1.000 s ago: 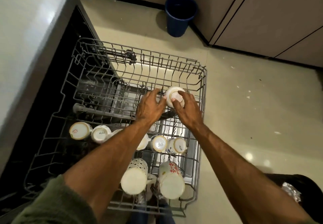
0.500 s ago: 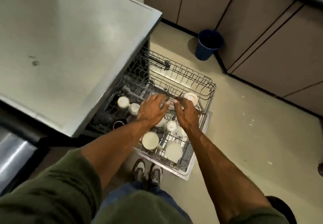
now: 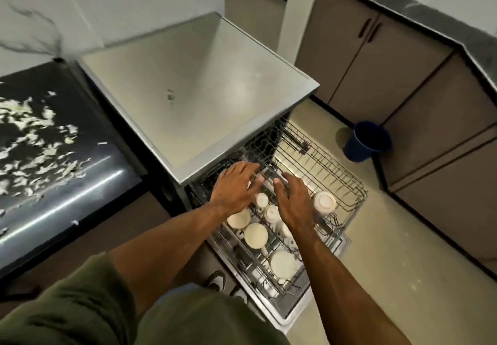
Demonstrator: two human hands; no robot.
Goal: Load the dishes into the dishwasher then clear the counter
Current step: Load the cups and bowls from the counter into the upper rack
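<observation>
head view: our left hand (image 3: 234,189) and right hand (image 3: 294,202) spread empty over the rack (image 3: 324,162) of cups (image 3: 256,235); counter (image 3: 88,178) left of it uncleared.

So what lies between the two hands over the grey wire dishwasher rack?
In the head view, two small upturned white cups sit in the rack between left hand and right hand.

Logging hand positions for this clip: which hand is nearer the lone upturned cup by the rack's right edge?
Right. The right hand is just beside the cup, to its left in the picture. The left hand is farther off, beyond the right hand.
</observation>
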